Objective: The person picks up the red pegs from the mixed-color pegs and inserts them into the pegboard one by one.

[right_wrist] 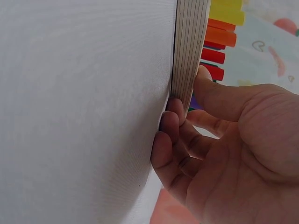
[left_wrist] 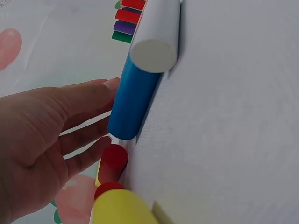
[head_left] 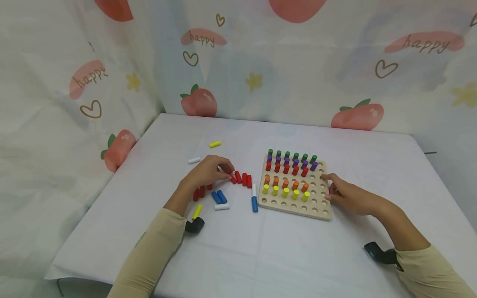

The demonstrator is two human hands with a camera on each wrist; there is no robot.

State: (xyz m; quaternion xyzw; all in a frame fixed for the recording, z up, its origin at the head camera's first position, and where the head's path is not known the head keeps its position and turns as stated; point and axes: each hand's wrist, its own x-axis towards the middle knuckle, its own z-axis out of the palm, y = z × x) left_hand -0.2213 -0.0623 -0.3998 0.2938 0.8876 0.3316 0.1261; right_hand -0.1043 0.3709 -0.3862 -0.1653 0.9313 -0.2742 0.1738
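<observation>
My left hand [head_left: 210,169] pinches a red peg [head_left: 233,179] between thumb and forefinger, beside several other red pegs [head_left: 244,179] lying in a line. In the left wrist view, a blue peg [left_wrist: 134,100] partly hides the fingertips. My right hand [head_left: 348,195] holds the right edge of a wooden pegboard [head_left: 294,210], its thumb [right_wrist: 205,81] on the top face and the other fingers bent at the side. Green, purple, red, orange and yellow pegs stand upright in rows on the board. Bare holes show between the red and orange rows.
Left of the board lie a white peg [head_left: 254,190] and a blue peg [head_left: 255,204], end to end. Blue pegs [head_left: 219,196], white pegs [head_left: 222,207], yellow pegs [head_left: 197,212] and more red pegs [head_left: 201,191] are scattered near the left wrist. A patterned curtain [head_left: 298,74] hangs behind the table.
</observation>
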